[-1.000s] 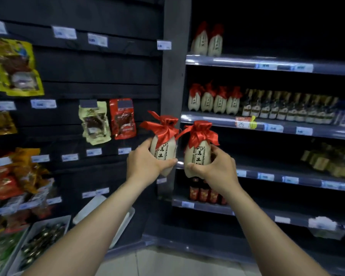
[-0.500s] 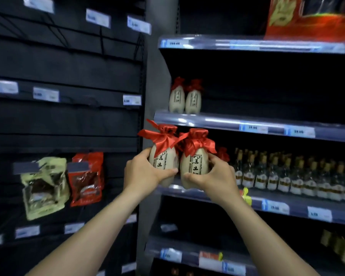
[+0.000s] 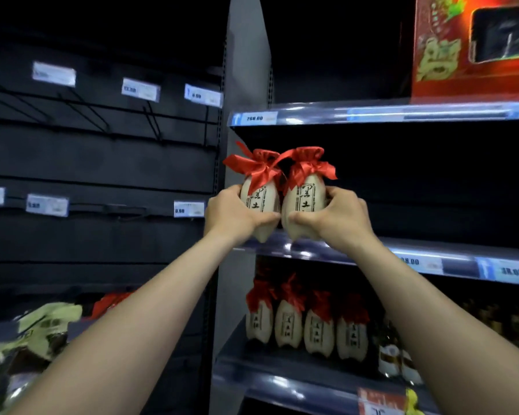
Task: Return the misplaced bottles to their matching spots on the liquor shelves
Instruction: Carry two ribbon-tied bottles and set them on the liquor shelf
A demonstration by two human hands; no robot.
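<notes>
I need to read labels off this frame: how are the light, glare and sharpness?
Head view: dim overall; the shelf edge glares under strip light; the two held bottles are lit with partly readable lettering; the lower row of bottles is shadowed and soft; shelves bow from wide-angle distortion.

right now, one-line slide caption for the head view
Left hand and right hand each lift a cream red-ribboned bottle toward the shelf.

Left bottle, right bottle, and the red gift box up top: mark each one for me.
Left bottle [image 3: 259, 205], head view, on its cream label face.
Right bottle [image 3: 304, 202], head view, on its cream body by the lettering.
Red gift box [image 3: 450, 55], head view, on its printed front.
</notes>
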